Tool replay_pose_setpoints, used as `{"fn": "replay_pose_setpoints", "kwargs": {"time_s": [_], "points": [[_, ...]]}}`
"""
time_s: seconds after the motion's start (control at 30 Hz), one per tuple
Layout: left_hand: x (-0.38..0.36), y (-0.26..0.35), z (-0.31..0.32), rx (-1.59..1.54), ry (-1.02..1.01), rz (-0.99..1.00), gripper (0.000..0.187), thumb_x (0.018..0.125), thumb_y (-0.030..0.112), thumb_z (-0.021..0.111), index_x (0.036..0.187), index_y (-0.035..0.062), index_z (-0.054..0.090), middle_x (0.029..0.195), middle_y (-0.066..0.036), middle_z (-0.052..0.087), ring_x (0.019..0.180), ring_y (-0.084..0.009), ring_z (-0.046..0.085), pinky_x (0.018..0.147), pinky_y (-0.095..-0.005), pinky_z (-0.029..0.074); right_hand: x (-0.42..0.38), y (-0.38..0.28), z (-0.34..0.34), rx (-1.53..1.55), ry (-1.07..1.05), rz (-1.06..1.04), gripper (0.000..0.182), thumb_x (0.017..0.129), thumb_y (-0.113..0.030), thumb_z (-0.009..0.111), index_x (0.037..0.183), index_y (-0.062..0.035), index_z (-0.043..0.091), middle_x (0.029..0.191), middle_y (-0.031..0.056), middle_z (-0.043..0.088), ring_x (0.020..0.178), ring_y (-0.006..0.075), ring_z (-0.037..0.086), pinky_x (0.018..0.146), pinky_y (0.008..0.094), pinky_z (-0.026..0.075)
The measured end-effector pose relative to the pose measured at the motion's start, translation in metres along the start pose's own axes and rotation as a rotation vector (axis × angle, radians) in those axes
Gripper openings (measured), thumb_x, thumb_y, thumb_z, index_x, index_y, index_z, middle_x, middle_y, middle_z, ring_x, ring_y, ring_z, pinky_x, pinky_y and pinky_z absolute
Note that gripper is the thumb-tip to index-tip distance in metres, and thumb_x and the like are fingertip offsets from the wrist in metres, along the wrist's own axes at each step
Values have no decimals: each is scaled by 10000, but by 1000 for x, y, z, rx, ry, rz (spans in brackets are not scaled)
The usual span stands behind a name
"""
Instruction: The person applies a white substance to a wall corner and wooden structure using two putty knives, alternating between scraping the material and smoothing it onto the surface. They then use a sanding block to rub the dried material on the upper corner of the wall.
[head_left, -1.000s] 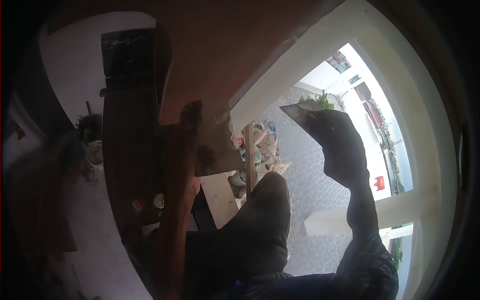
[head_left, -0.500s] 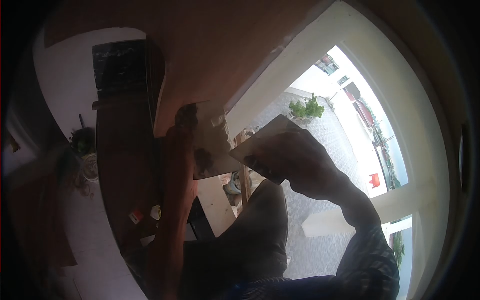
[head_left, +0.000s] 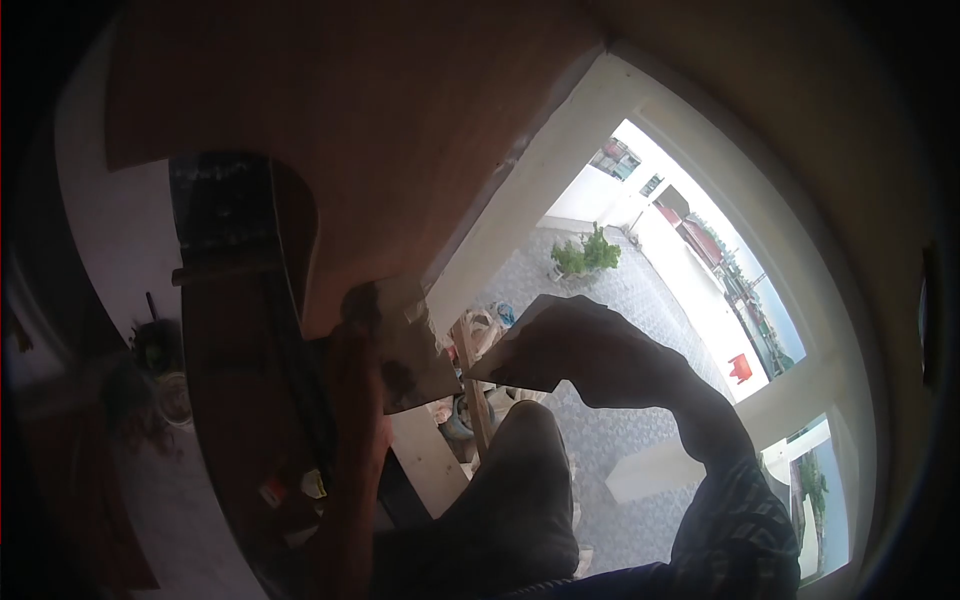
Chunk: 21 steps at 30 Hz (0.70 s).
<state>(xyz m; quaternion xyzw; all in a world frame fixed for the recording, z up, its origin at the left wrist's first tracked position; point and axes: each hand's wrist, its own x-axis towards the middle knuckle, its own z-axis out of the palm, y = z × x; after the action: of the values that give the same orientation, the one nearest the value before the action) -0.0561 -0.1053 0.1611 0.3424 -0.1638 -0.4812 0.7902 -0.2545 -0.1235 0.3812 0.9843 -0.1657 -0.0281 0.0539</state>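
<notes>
Beside the knee [head_left: 525, 430], the left hand [head_left: 355, 345] keeps its fingers bent around one side of a plate [head_left: 430, 372], and just to the right of it the right hand [head_left: 600, 355] has fingers folded upon a blade [head_left: 515, 372], their exact placing too dark to tell. Both tools seem light and stiff, with corners perhaps sharp, so holding them behind the free edge looks safest. Beyond lie bags [head_left: 487, 325], then a plant [head_left: 588, 252].

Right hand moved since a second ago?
Yes: the right hand has moved down and left in view, judged against the potted plant, which it partly covered before.
</notes>
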Motion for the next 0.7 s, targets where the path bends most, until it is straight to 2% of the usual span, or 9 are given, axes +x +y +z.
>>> {"fn": "replay_pose_setpoints", "kwargs": {"time_s": [0.03,0.13,0.17,0.27,0.33,0.4,0.5,0.6,0.7], "points": [[0,0,-1,21,1,10,284,993,252,538,1197,55,536,1062,-26,525,976,-119,491,898,-304,400,-3,1,-6,47,3,41,316,885,-35,592,1186,-121,638,1166,63,638,1128,237,594,976,375,463],[-8,20,-2,-120,-37,-66,384,992,267,548,1306,53,497,1154,-38,534,1067,-133,508,965,-318,394,-3,-10,-29,339,87,595,312,925,-30,532,1222,-91,609,1143,106,655,1091,284,621,944,398,494],[-8,19,-2,-107,-19,-57,410,993,274,550,1332,54,482,1181,-46,533,1093,-138,507,982,-320,390,-1,-7,-37,114,206,604,322,868,61,605,1169,-49,643,1082,121,689,976,277,666,859,366,528],[-9,16,-11,-78,18,-63,481,995,291,554,1399,54,441,1251,-66,527,1156,-151,502,1019,-327,382,-4,14,-45,-145,504,675,289,908,-110,644,1189,-47,618,1060,127,696,975,263,674,868,359,515],[-15,16,-19,-73,30,-119,516,996,298,555,1429,53,418,1288,-79,520,1180,-160,498,1025,-329,383,13,23,-54,-144,730,786,332,1002,-318,518,1167,-44,608,1006,143,702,935,267,686,842,373,521],[-23,8,-25,-114,84,-86,515,993,298,563,1420,47,422,1303,-87,514,1182,-162,499,1018,-331,389,24,43,-58,-167,945,689,338,1006,-318,502,1166,-33,588,1008,168,699,925,303,688,820,402,527],[-24,-7,-54,-131,29,-115,523,986,299,575,1418,45,423,1319,-96,504,1187,-169,499,1015,-336,395,52,42,-76,-439,916,764,351,1010,-326,478,1168,-25,566,1019,201,689,928,345,684,804,428,529],[-35,20,-58,-61,40,-144,530,981,304,583,1418,47,426,1324,-104,505,1197,-182,502,1018,-343,399,71,47,-78,-399,947,820,327,1004,-297,488,1177,-26,548,1013,224,679,942,380,670,793,446,529],[-35,27,-71,-50,90,-163,534,977,302,587,1418,47,429,1329,-113,513,1211,-199,508,1022,-349,401,78,54,-81,-507,908,774,413,1023,-376,445,1166,-17,591,970,187,697,863,291,691,746,417,530]]}}
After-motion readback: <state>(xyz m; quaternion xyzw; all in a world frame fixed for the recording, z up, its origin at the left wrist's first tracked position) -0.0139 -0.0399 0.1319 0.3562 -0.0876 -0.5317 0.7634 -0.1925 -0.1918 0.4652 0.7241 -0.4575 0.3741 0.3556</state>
